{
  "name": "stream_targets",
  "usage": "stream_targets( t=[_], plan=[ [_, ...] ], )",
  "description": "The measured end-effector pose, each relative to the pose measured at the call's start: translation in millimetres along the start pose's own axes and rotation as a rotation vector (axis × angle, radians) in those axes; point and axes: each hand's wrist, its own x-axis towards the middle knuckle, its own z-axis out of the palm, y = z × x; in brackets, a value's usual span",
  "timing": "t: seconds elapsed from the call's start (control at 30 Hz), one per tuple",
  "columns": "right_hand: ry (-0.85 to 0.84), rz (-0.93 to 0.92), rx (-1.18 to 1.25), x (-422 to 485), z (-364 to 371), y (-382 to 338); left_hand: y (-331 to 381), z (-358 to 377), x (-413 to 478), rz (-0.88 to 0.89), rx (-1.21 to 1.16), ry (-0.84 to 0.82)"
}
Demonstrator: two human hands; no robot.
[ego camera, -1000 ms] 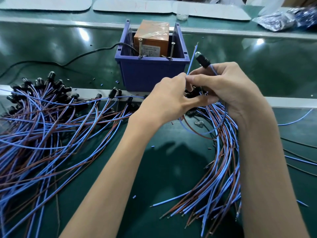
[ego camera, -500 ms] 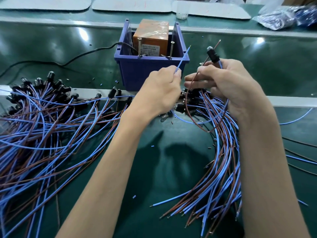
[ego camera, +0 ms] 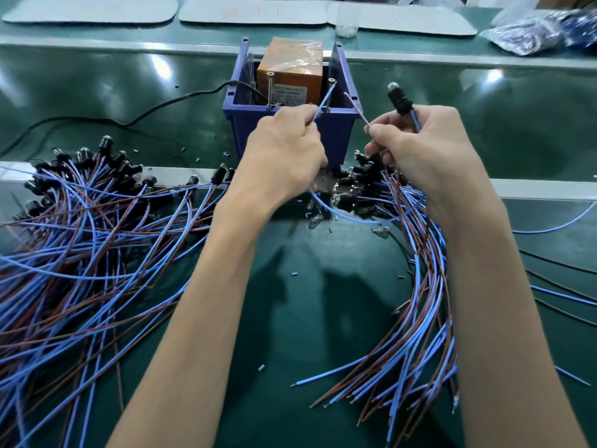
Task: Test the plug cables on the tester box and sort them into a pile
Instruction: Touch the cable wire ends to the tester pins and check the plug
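Plug cable (ego camera: 400,100): what's new?
— Its ends are up at the tester box (ego camera: 290,69) now. L hand (ego camera: 284,150) pinches blue wire (ego camera: 324,100) by a screw post (ego camera: 331,92); R hand (ego camera: 426,147) grips its black end + brown wire (ego camera: 355,108) (not touching yet). Test prob next.

The left hand (ego camera: 287,150) and right hand (ego camera: 426,150), joined a second ago, now sit apart, nearer the tester box (ego camera: 290,69); the blue wire (ego camera: 324,103) tip reaches a screw post (ego camera: 330,92); the brown wire (ego camera: 355,108) juts free.
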Motion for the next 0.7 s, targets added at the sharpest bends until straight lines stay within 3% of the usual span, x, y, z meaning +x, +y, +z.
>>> stream_targets(
  t=[0.17, 0.3, 0.47, 0.7],
  plan=[
    [0.098, -0.039, -0.028, -0.9, 5.0, -2.7, 0.9, -13.9, -0.4, -0.013, -0.045, 0.032],
    [0.081, -0.024, -0.042, -1.5, 12.1, -2.2, -0.8, -29.0, -0.2, -0.043, -0.068, 0.078],
    [0.126, 0.039, 0.086, 7.3, 17.7, 0.9, -7.8, -32.2, 0.0, -0.16, -0.015, 0.188],
    [0.14, 0.041, 0.231, 10.5, 30.3, 9.9, -14.9, -31.2, 1.4, -0.266, 0.041, 0.155]
  ],
)
